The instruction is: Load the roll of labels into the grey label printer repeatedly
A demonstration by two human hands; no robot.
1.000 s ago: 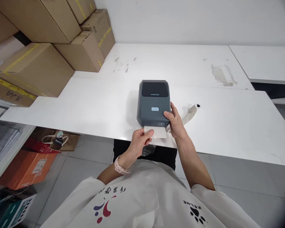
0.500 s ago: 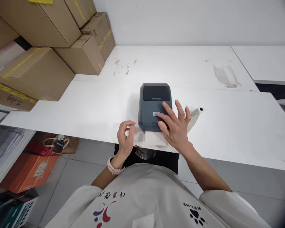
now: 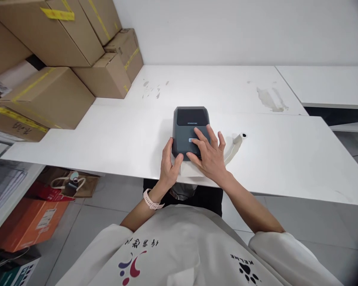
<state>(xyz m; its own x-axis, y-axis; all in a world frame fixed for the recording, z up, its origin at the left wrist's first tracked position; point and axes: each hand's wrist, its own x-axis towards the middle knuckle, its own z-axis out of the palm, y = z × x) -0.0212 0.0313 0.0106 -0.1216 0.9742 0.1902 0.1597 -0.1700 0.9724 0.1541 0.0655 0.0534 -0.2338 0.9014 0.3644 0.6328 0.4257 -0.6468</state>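
A dark grey label printer (image 3: 183, 149) stands near the table's front edge, with a small lit button (image 3: 191, 140) on its top. My left hand (image 3: 168, 169) grips the printer's front left corner, fingers along its side and thumb at the front. My right hand (image 3: 210, 161) lies over the right part of the top with fingers spread, the index fingertip at the button. A white label strip (image 3: 188, 170) sticks out at the printer's front, partly behind my right hand. Right of the printer lies a partly unrolled white roll (image 3: 238, 139).
Brown cardboard boxes (image 3: 53, 97) are stacked on the left end of the white table (image 3: 131, 139). A white wall (image 3: 226, 31) stands behind. Below on the left are an orange box (image 3: 32, 222) and a bag with handles (image 3: 83, 184). A gap (image 3: 334, 113) shows at the right.
My left hand has moved up and forward from beside the printer onto its left corner, its fingers straightening. My right index finger stays at the button. The view has shifted slightly.
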